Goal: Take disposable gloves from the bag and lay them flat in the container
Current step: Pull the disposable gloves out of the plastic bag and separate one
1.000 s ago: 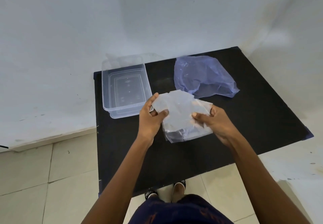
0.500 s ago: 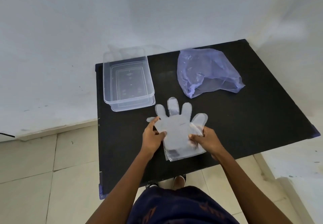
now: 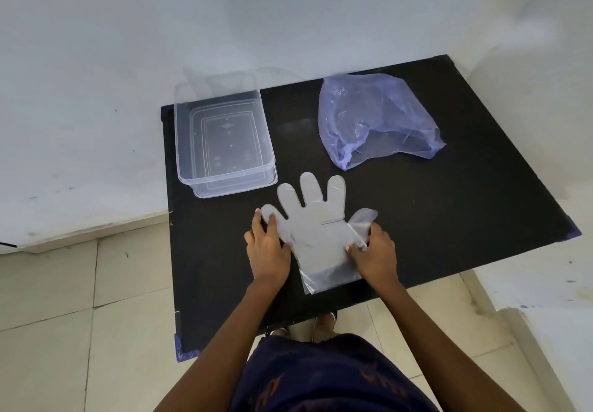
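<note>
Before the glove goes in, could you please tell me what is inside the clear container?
Nothing shows inside the clear container: only its moulded base is visible through the open top. The glove lies outside it on the black table. What sits beneath the container is unclear.

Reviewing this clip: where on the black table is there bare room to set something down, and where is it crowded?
Bare: the wide right part of the black table, right of the purple bag and right hand; also the strip between the clear container and the bag. Crowded: the front centre, where the left hand and right hand flatten the disposable glove just in front of the container.
</note>
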